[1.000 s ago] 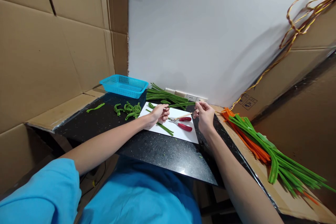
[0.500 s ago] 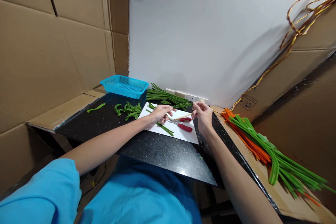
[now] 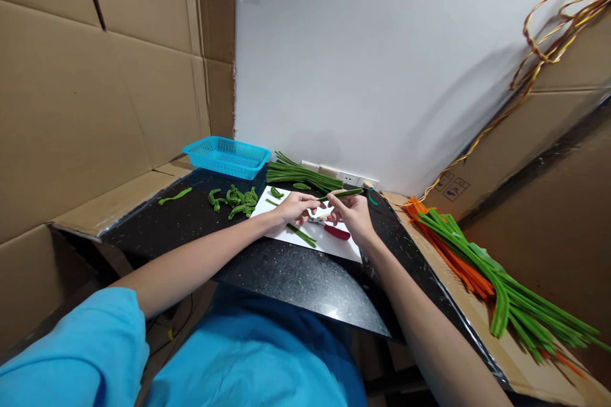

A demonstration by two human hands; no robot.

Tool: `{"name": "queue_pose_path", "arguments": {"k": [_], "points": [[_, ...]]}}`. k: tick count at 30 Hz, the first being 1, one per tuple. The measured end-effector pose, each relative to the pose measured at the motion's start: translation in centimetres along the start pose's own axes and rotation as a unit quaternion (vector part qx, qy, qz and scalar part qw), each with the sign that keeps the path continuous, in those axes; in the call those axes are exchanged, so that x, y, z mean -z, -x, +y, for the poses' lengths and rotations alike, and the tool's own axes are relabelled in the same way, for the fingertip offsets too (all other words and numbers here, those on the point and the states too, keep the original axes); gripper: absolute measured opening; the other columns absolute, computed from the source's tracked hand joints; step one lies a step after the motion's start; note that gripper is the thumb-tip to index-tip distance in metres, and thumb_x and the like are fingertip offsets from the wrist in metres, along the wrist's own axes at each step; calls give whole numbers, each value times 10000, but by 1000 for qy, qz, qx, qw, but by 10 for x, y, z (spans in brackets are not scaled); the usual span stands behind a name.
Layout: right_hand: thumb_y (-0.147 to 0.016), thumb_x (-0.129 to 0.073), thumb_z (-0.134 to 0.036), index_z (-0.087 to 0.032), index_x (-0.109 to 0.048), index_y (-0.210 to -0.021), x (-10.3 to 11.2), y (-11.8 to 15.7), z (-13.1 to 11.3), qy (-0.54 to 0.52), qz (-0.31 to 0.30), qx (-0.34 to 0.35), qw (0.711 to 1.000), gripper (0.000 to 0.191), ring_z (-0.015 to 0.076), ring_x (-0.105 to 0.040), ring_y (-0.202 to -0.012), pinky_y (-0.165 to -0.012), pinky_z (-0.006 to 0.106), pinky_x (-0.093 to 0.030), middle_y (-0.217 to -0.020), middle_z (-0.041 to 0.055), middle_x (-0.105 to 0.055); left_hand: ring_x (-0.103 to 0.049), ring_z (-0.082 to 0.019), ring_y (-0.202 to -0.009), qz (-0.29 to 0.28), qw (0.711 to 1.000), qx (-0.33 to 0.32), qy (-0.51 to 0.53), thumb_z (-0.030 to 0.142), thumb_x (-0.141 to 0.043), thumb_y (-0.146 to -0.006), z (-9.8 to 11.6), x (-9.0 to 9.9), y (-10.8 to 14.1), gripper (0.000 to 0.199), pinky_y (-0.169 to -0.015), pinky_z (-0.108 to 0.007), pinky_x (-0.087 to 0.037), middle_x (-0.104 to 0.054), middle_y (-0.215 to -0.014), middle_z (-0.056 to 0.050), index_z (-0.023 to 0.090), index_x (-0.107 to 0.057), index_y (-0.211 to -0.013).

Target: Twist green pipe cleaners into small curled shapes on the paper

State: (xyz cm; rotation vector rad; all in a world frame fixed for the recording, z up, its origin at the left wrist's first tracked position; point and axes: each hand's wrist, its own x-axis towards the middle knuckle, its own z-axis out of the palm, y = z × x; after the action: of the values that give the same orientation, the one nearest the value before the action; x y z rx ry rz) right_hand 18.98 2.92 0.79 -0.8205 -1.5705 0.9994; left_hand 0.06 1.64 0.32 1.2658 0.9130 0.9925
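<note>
A dark green pipe cleaner is pinched between both hands above a white sheet. My left hand is closed on its left end. The fingers of my right hand close round it further along, and its tip sticks out past them to the right. Beneath my right hand lie red-handled pliers, partly covered by the fingers. Short green pipe cleaner pieces rest on the sheet by my left wrist. A small bent green piece lies at the sheet's far edge.
Curled green pieces are heaped left of the sheet. Behind it lies a bundle of dark green pipe cleaners. A blue basket stands at back left. Orange stems and bright green stems lie on cardboard at right.
My right hand has moved left, close to my left hand, sliding along the pipe cleaner. The pliers are now more covered. My left hand has barely moved.
</note>
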Motion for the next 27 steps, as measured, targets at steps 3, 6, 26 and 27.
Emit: {"name": "queue_pose_path", "arguments": {"k": [3,6,26,27], "points": [[-752,-839,-586,-152,-712,-834,1,-1,5,23,-20,4,1000,460,110,-541,-417,-371,236,-450,-655,16,-645,-440,-38,-418,3,1000,-11,7,260,-686,-915,-3,-1,-2,197,-374,-185,-232,-586,-738,7,123,-744,-1044],[-755,-846,-564,-151,-701,-786,0,0,4,30,-17,5,999,439,113,-536,-410,-377,232,-434,-589,5,-615,-437,-46,-410,21,999,-27,25,245,-709,-910,-4,-2,-2,170,-372,-187,-232,-563,-687,25,138,-707,-1041],[-734,-876,-453,-194,-725,-1037,-2,3,0,-14,-30,-16,999,427,130,-620,-497,-427,245,-538,-720,-6,-671,-430,-25,-427,36,997,-23,71,238,-690,-912,3,1,3,131,-368,-185,-228,-548,-779,16,142,-619,-859],[-730,-881,-452,-189,-731,-1011,-2,3,0,-9,-28,-10,1000,414,133,-623,-505,-428,248,-543,-722,-1,-672,-429,-22,-427,34,997,-24,71,230,-690,-912,2,1,2,123,-369,-184,-229,-550,-783,15,140,-623,-862]]}}
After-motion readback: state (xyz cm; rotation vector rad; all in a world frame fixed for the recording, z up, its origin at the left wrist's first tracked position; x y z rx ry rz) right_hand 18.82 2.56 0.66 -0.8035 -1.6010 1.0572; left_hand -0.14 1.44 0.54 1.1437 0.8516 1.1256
